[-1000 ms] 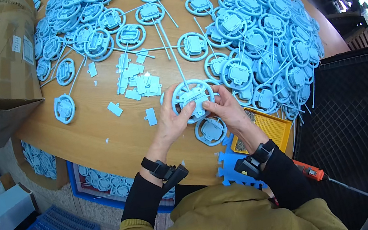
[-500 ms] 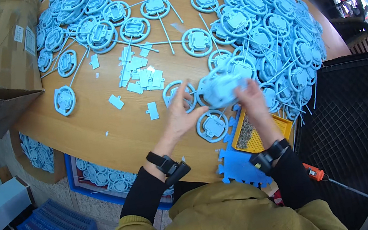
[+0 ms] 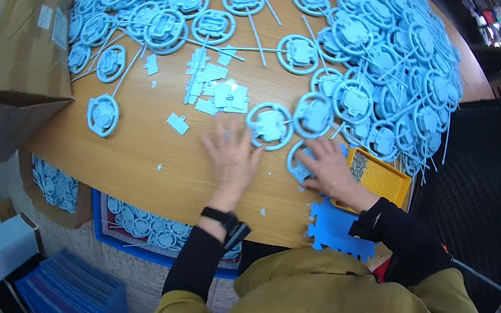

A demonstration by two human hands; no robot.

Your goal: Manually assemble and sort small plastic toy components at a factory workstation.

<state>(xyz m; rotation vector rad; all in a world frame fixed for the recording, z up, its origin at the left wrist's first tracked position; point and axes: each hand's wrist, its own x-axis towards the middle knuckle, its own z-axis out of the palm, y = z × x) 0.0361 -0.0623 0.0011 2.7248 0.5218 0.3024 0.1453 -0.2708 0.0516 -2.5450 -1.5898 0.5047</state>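
My left hand is spread low over the table with nothing in its grasp; its fingertips are blurred. It is near a light-blue plastic wheel-shaped part with a box-like centre. To the right, the fingers and thumb of my right hand close on the rim of another wheel-shaped part, which they partly hide. A further wheel-shaped part lies just beyond that hand. Small flat light-blue plates are scattered beyond my left hand, and a single plate lies apart from them.
A large heap of wheel-shaped parts with thin rods covers the right side; another heap is at the far left. Beside my right hand are a yellow tray of small metal pieces and a blue foam mat. A cardboard box stands left.
The wheel-shaped part held up between my hands is out of them, and wheel-shaped parts lie on the table there. My right hand has come down onto a nearer one. The whole view has shifted slightly.
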